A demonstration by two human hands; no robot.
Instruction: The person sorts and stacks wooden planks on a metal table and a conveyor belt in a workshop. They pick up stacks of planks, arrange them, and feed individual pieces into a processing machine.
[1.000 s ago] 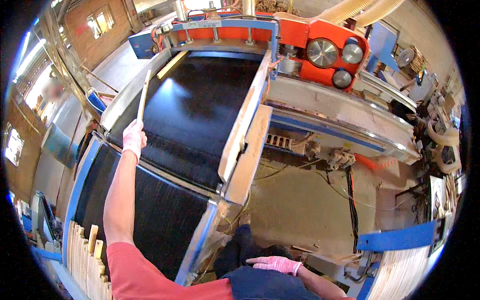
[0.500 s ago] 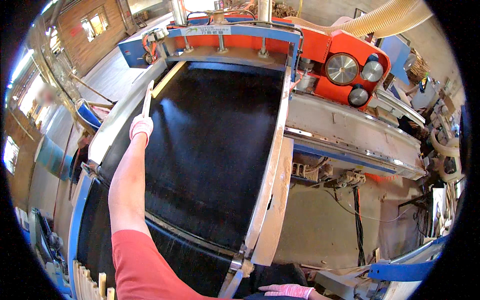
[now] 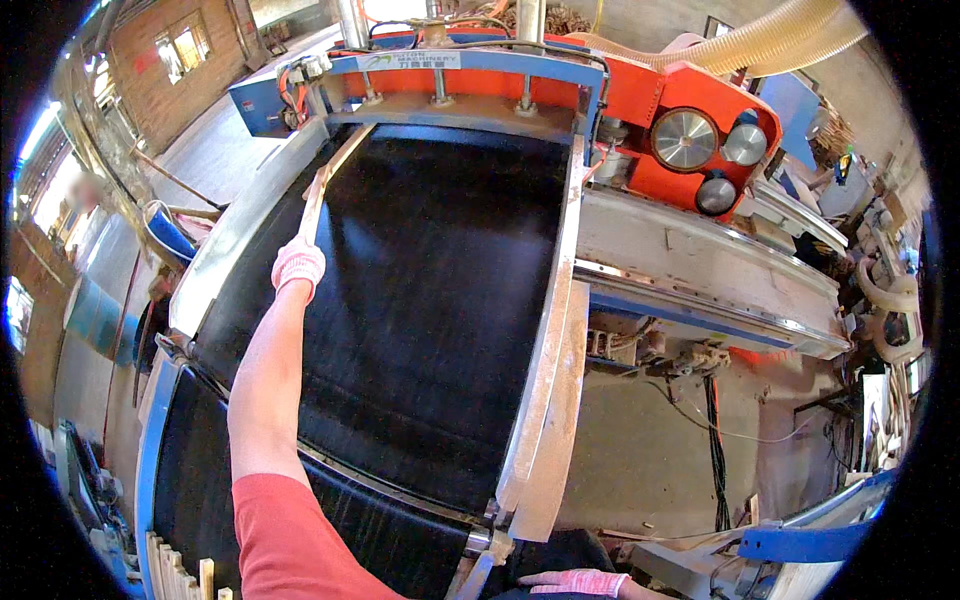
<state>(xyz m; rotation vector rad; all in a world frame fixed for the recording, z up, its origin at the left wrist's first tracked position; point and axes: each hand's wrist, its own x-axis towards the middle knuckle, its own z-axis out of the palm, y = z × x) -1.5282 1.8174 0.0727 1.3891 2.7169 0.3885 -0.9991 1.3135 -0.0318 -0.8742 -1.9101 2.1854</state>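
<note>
My left hand (image 3: 299,264), in a pink-and-white knit glove, is closed around a narrow wooden strip (image 3: 313,212) and reaches far over the black conveyor belt (image 3: 430,270). At its far end, the held strip appears to meet the near end of a second wooden strip (image 3: 348,152). That one lies on the belt along its left side, its far end at the machine's opening. Low in the view, my right hand (image 3: 575,582), gloved alike, rests on dark cloth by my leg with its fingers stretched out, holding nothing.
Across the belt's far end stands a blue and red machine frame (image 3: 460,68). An orange housing with round metal discs (image 3: 684,138) is at its right. A pale rail (image 3: 545,350) edges the belt. Several wooden strips (image 3: 175,572) stand at the lower left.
My left hand has shifted slightly right, bringing the held strip from beside the other strip's near end to roughly in line with it. The right hand stays put.
</note>
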